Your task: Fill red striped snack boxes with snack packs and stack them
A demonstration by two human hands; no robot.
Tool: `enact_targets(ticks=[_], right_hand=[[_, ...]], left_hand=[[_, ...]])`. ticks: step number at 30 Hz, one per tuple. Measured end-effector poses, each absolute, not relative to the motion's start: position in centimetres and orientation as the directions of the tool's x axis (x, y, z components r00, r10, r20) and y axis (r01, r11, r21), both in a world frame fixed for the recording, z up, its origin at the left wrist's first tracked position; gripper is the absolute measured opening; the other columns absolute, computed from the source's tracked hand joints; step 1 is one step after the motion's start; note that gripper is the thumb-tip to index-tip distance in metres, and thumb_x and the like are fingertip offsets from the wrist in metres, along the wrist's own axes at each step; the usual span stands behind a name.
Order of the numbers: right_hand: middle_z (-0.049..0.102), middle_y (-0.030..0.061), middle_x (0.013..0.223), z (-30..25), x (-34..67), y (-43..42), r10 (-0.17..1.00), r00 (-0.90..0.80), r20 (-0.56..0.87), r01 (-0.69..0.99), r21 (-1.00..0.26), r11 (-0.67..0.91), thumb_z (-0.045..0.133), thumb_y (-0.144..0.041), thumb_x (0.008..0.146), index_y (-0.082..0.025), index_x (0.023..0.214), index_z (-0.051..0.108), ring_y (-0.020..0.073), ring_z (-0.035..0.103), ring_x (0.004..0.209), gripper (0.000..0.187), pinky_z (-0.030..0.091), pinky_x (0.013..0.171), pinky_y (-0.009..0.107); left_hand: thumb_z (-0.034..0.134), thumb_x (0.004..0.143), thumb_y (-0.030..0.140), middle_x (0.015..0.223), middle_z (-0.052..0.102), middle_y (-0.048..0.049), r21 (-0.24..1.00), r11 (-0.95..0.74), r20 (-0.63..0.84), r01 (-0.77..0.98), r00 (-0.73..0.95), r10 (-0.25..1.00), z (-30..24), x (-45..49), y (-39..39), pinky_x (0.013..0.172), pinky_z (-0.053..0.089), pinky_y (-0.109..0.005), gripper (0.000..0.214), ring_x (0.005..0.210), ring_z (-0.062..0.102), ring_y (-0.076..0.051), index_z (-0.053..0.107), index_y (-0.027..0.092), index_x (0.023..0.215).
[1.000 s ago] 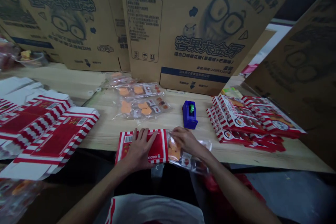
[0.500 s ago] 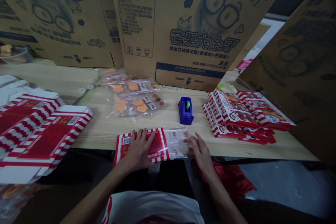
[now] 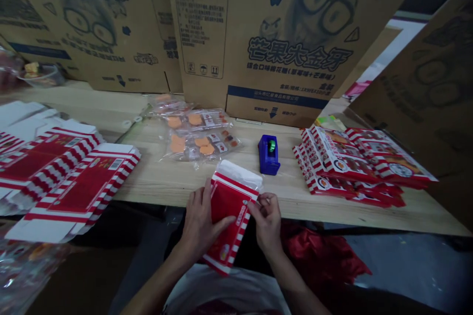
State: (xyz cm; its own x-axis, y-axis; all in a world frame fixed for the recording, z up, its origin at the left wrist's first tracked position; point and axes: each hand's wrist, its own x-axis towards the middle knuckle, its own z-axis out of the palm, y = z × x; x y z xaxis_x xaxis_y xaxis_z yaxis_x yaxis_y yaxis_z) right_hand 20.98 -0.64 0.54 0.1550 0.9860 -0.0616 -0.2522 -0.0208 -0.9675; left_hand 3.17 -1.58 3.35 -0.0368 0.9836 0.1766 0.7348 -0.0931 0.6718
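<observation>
A red-and-white striped carton (image 3: 231,216) tilts over the table's front edge, with its white end flap raised toward the table. My left hand (image 3: 201,221) grips its left side, thumb across the red face. On the right edge, near the flap end, my right hand (image 3: 268,219) pinches the carton between thumb and fingers. A bit of clear plastic shows beside the flap; the rest of any packet inside is hidden. Beyond the carton lie clear packets (image 3: 203,145) with orange pieces and small sachets. A blue tape dispenser (image 3: 269,157) with green tape stands to their right.
Flattened striped cartons (image 3: 79,184) are stacked at the left, overhanging the table edge. Filled red-and-white packs (image 3: 343,162) are piled at the right. Large brown cardboard boxes (image 3: 254,19) wall off the back. Red plastic (image 3: 325,256) hangs below the table (image 3: 166,184).
The carton has turned from lying sideways to pointing away from me, flap end up. The clear packet that stuck out is now mostly out of sight. My right hand has moved onto the carton's edge.
</observation>
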Motion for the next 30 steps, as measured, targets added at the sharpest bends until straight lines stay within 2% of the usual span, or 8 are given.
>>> enact_targets(ticks=[4,9,13,15,18,21,26,30], right_hand=[[0.069,0.0054,0.109,0.1,22.7,-0.3,0.993,-0.025,-0.112,-0.294,-0.949,-0.115,0.072,-0.033,0.079,-0.027,0.123,0.044,0.0205,0.067,0.095,0.052,0.053,0.084,0.035],[0.064,0.0055,0.125,-2.0,24.2,-1.2,0.998,-0.042,-0.052,-0.006,-0.999,-0.052,0.066,-0.037,0.082,-0.026,0.126,0.056,0.0229,0.061,0.110,0.046,0.049,0.093,0.036],[0.068,0.0045,0.105,-2.3,24.5,-0.9,0.986,-0.128,0.106,0.287,-0.948,0.139,0.060,-0.033,0.086,-0.025,0.107,0.064,0.0219,0.062,0.097,0.023,0.049,0.087,0.034],[0.066,0.0044,0.095,-1.8,24.5,-0.3,0.963,-0.195,0.184,0.331,-0.912,0.241,0.057,-0.029,0.088,-0.024,0.092,0.065,0.0210,0.061,0.092,0.011,0.048,0.085,0.033],[0.062,0.0046,0.087,-1.1,24.2,0.6,0.942,-0.245,0.231,0.316,-0.899,0.303,0.054,-0.028,0.089,-0.021,0.072,0.060,0.0202,0.058,0.087,0.019,0.046,0.080,0.031],[0.057,0.0013,0.078,-0.7,23.5,1.0,0.972,-0.174,0.157,0.203,-0.960,0.191,0.060,-0.030,0.085,-0.021,0.069,0.055,0.0167,0.055,0.074,0.019,0.045,0.068,0.027],[0.054,-0.0024,0.080,-0.2,22.5,1.0,0.992,-0.118,-0.038,-0.017,-0.999,-0.040,0.071,-0.030,0.076,-0.025,0.109,0.058,0.0138,0.053,0.068,0.035,0.044,0.061,0.024],[0.058,0.0018,0.083,0.4,22.5,1.2,0.973,-0.227,0.047,0.059,-0.996,0.062,0.065,-0.030,0.082,-0.021,0.087,0.071,0.0171,0.057,0.080,0.012,0.045,0.071,0.028]], left_hand=[[0.051,0.091,0.035,0.142,0.045,-0.0136,0.941,-0.147,0.124,0.304,0.093,0.988,1.4,1.8,-2.1,0.108,0.037,-0.045,0.063,0.133,0.041,-0.029,0.027,0.023,0.148],[0.067,0.081,0.034,0.140,0.046,-0.0146,0.988,0.064,-0.036,-0.138,0.196,0.980,-0.6,1.4,-2.7,0.096,0.049,-0.041,0.073,0.119,0.054,-0.029,0.029,0.024,0.142],[0.066,0.082,0.033,0.107,0.061,-0.0065,0.998,0.067,-0.065,-0.001,0.209,0.976,-0.6,1.4,-2.3,0.084,0.050,-0.034,0.042,0.092,0.061,-0.020,0.048,0.021,0.117],[0.060,0.085,0.034,0.091,0.059,-0.0029,0.986,-0.021,-0.005,0.165,0.156,0.988,-0.1,1.4,-1.6,0.077,0.047,-0.030,0.019,0.082,0.057,-0.017,0.054,0.019,0.095],[0.058,0.086,0.033,0.084,0.055,-0.0024,0.944,-0.154,0.111,0.292,0.156,0.981,0.6,1.2,-0.5,0.075,0.043,-0.028,0.020,0.080,0.052,-0.016,0.054,0.018,0.074],[0.060,0.084,0.034,0.082,0.054,-0.0020,0.973,-0.134,0.104,0.188,0.159,0.982,0.7,0.9,-0.1,0.074,0.042,-0.027,0.024,0.078,0.051,-0.016,0.053,0.017,0.069],[0.070,0.073,0.028,0.069,0.047,0.0035,0.986,0.083,-0.087,-0.143,-0.021,0.996,0.3,1.1,-0.5,0.061,0.039,-0.022,0.026,0.064,0.046,-0.010,0.047,0.018,0.069],[0.070,0.065,0.018,0.073,0.049,0.0063,0.943,0.161,-0.186,-0.292,-0.061,0.981,0.8,1.5,-0.4,0.058,0.038,-0.019,0.034,0.062,0.049,-0.009,0.050,0.022,0.093]])
